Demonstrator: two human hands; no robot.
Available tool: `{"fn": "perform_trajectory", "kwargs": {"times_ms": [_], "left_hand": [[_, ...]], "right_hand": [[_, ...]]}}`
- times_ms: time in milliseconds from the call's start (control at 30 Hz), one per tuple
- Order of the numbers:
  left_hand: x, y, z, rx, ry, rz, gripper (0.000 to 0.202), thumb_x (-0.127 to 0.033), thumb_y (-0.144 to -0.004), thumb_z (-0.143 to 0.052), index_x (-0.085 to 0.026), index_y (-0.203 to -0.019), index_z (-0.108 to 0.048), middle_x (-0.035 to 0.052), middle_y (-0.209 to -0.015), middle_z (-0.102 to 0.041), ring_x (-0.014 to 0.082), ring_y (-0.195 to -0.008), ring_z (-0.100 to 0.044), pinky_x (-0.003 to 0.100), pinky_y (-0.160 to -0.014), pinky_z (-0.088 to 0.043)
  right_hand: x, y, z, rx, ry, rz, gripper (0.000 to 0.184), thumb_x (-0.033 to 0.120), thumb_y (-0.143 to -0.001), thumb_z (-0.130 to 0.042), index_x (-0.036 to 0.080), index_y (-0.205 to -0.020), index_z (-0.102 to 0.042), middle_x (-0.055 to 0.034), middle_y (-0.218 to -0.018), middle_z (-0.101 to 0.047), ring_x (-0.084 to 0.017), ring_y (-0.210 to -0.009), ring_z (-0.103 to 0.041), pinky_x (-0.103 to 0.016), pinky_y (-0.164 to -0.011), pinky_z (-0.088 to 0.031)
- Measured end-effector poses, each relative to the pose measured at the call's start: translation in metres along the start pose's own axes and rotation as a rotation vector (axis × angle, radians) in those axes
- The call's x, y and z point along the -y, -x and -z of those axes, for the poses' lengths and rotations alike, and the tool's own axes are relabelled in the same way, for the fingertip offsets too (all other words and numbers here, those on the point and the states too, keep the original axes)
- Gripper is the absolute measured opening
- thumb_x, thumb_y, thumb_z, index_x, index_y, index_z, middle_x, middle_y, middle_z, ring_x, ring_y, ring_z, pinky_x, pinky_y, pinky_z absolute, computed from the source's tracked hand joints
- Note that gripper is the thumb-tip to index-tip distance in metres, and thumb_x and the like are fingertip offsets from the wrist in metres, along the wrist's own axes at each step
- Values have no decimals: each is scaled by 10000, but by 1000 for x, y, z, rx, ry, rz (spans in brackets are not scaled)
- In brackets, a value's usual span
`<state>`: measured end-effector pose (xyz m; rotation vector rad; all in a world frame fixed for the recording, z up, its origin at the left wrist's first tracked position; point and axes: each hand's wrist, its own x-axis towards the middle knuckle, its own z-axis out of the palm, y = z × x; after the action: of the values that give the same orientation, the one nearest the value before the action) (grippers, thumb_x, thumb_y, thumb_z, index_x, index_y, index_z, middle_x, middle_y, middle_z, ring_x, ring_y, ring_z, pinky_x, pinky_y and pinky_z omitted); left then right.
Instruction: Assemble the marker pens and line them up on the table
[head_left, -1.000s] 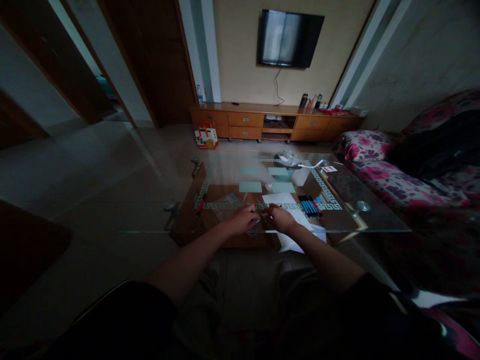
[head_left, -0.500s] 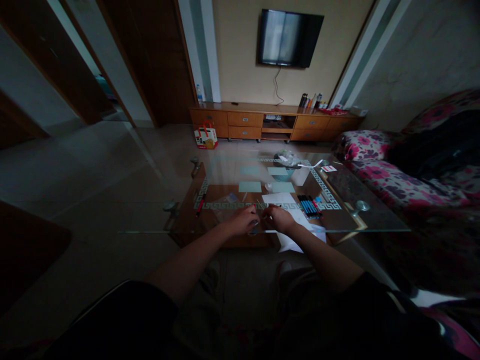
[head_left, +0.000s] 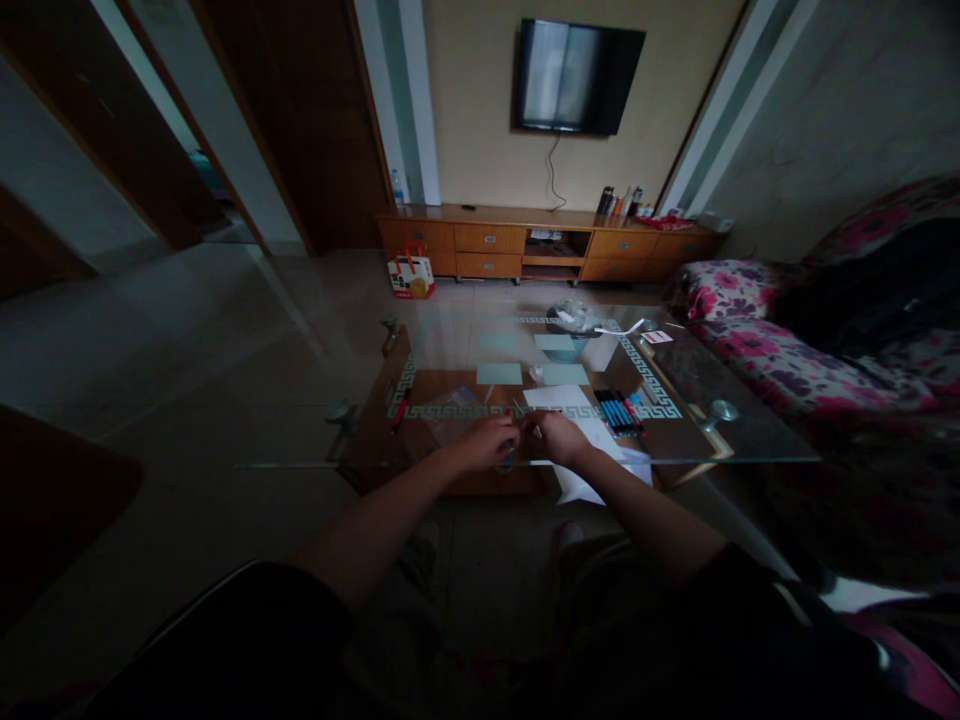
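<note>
Above the front edge of the glass table (head_left: 742, 425), my left hand (head_left: 487, 443) is closed with its fingers curled inward. My right hand (head_left: 561, 437) faces it a short gap away, fingers pinched together. Thin, small items seem to poke out around the fingertips, but dimness and size hide what they are. White paper sheets (head_left: 559, 398) lie beside and beneath my right hand. To their right is a row of blue-and-black pens (head_left: 616, 412). A red-and-black pen (head_left: 400, 412) lies left of my left hand, near a clear plastic wrapper (head_left: 452, 402).
A bin with a plastic liner (head_left: 571, 318) stands beyond the table. Round metal supports (head_left: 723, 411) hold up the glass. A floral sofa (head_left: 795, 325) stands at the right. Along the far wall runs a wooden cabinet (head_left: 491, 238), with a paper bag (head_left: 410, 274) before it.
The fingers of my right hand have shifted slightly, and its wrist has turned a little. My left hand stays almost in place; the things on the table have not moved.
</note>
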<state>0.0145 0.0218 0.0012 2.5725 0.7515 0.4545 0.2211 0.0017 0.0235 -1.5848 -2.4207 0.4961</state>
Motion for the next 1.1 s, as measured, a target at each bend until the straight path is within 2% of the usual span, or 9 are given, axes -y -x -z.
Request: {"fn": "perform_trajectory", "kwargs": {"times_ms": [133, 400, 633, 767, 900, 1100], "left_hand": [[1, 0, -1, 16, 8, -18, 98, -92, -795, -569, -160, -797, -640, 51, -882, -608, 156, -809, -552, 249, -734, -409], [4, 0, -3, 37, 29, -22, 80, -100, -799, -585, -151, -773, -642, 61, -896, -615, 157, -812, -566, 252, -736, -426], [-5, 1, 2, 42, 19, -8, 105, -107, -839, -541, -155, -777, -610, 53, -888, -593, 146, -781, -548, 249, -716, -417], [-8, 2, 6, -25, 12, 13, 89, -141, -877, -507, -171, -851, -587, 46, -909, -592, 150, -801, -543, 254, -723, -412], [-4, 3, 9, -110, 47, 100, 77, -170, -896, -496, -192, -932, -560, 20, -877, -606, 151, -798, -549, 263, -731, -416], [6, 1, 4, -254, 218, 214, 86, -185, -874, -539, -193, -958, -554, 17, -883, -632, 143, -797, -585, 261, -731, -452]], "right_hand": [[-1, -2, -2, -58, -32, 68, 207, 176, -891, -548, 212, -1025, -700, -75, -1045, -693, -166, -934, -638, -243, -863, -444], [-2, -3, -5, -107, -75, 55, 140, 219, -915, -545, 187, -990, -659, -70, -957, -694, -157, -848, -634, -241, -806, -448], [-3, -2, -6, -128, -76, 77, 168, 174, -904, -528, 184, -1018, -651, -66, -948, -690, -165, -858, -634, -243, -807, -444], [-5, -4, -6, -162, -71, 104, 197, 170, -938, -486, 165, -1043, -653, -96, -1008, -674, -174, -922, -627, -256, -848, -439], [-2, -3, -2, -183, -96, 104, 197, 227, -969, -475, 159, -1033, -648, -101, -994, -673, -180, -923, -624, -266, -850, -444], [2, -2, 1, -267, -165, 110, 182, 192, -928, -524, 159, -1025, -675, -91, -968, -685, -170, -853, -626, -268, -805, -467]]}}
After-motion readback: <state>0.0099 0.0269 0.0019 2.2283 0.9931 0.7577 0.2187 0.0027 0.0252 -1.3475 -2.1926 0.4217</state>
